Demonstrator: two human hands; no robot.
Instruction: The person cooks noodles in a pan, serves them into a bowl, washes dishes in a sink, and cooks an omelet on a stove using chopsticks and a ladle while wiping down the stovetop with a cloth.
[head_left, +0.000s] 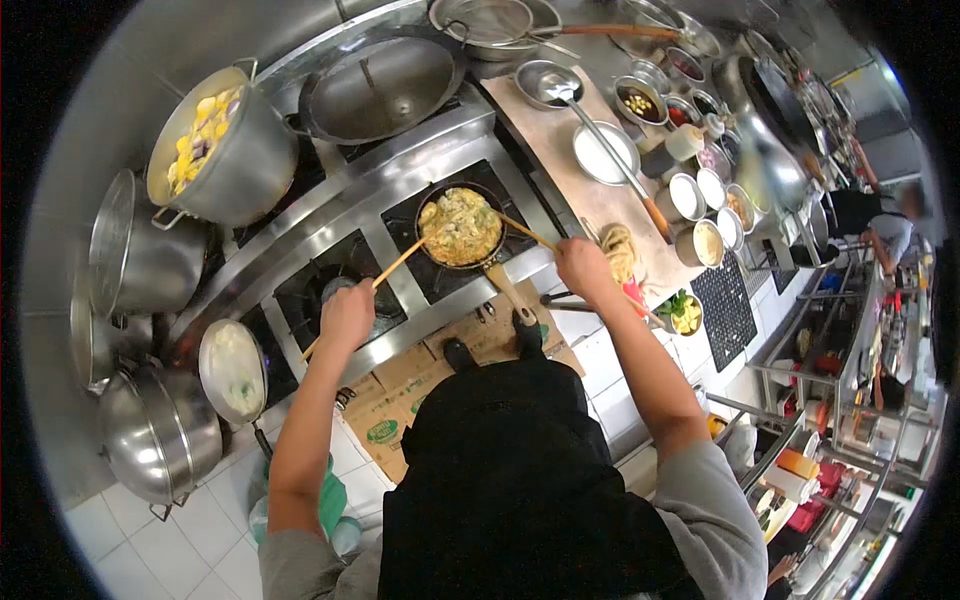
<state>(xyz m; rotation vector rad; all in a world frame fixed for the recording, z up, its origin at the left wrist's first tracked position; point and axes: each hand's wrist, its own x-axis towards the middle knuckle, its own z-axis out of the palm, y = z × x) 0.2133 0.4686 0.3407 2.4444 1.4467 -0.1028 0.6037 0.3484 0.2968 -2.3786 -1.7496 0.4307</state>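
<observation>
A small round frying pan (pixel 445 262) sits on a burner of the steel stove, its wooden handle pointing toward me. Golden omelette-like food (pixel 462 225) with greenish bits fills the pan. My left hand (pixel 347 315) is closed around a long wooden chopstick (pixel 394 267), whose tip reaches the left edge of the food. In my right hand (pixel 585 270) is another long wooden chopstick (pixel 528 231), with its tip at the upper right edge of the food. Neither hand touches the pan handle (pixel 509 287).
A large pot (pixel 245 165) of chopped yellow pieces and an empty wok (pixel 385 95) stand behind the stove. A white-coated pan (pixel 233 370) is at left. A ladle (pixel 620 160), bowls and sauce cups crowd the right counter. Another person (pixel 880 235) is at far right.
</observation>
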